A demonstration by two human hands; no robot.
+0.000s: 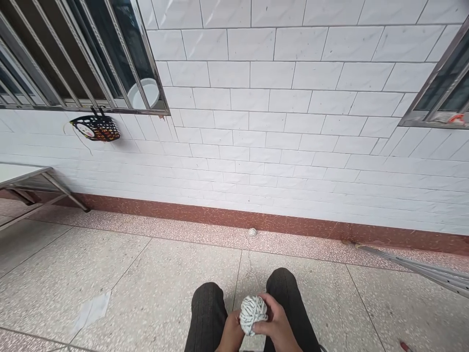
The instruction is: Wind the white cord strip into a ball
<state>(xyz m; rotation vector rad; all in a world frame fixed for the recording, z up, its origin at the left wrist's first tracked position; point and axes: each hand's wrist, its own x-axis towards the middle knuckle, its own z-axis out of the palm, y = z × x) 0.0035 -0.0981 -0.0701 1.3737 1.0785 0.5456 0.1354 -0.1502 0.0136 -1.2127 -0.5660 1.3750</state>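
A ball of white yarn (252,314) rests between my knees at the bottom middle of the view. My left hand (230,333) cups it from the lower left. My right hand (278,323) wraps over its right side, fingers curled on the wool. A thin strand (249,266) runs from the ball across the floor to a small white bundle (252,231) lying by the red skirting of the wall.
A white tiled wall (293,122) stands ahead, with barred windows at upper left and right. A black basket (96,128) hangs under the left window. A metal table (25,178) is at far left. A metal bar (421,269) slants along the floor at right.
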